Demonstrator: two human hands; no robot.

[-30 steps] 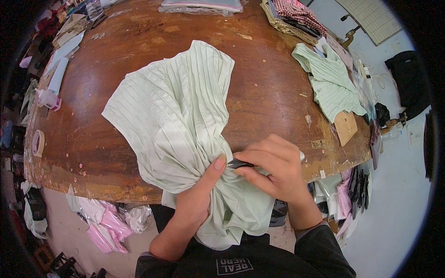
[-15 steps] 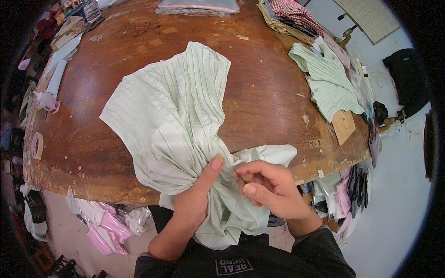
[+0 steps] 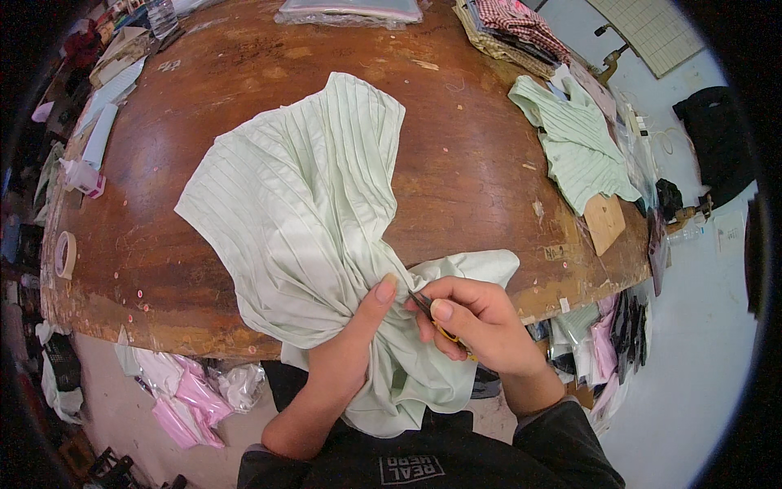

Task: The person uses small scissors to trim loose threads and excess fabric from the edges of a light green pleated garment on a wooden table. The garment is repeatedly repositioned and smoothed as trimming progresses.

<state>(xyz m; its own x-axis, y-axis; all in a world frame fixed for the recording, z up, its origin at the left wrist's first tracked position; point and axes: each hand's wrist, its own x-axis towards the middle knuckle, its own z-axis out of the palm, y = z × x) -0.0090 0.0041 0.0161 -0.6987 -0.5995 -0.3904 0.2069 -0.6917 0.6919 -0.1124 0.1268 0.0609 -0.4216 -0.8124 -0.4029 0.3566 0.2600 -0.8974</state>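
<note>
Newly visible, small scissors (image 3: 421, 302) gripped by the right hand (image 3: 481, 326) now point at the pale green garment (image 3: 301, 228), bringing the work back to its folds, which the left hand (image 3: 352, 332) clutches over the near edge of the bench (image 3: 464, 163).

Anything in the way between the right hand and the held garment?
Only the snips in the right hand itself, their dark tip at the gathered cloth of the garment, just right of the left hand's thumb. Whether the tip touches cloth, I can't tell. Nothing else visible stands between.
</note>
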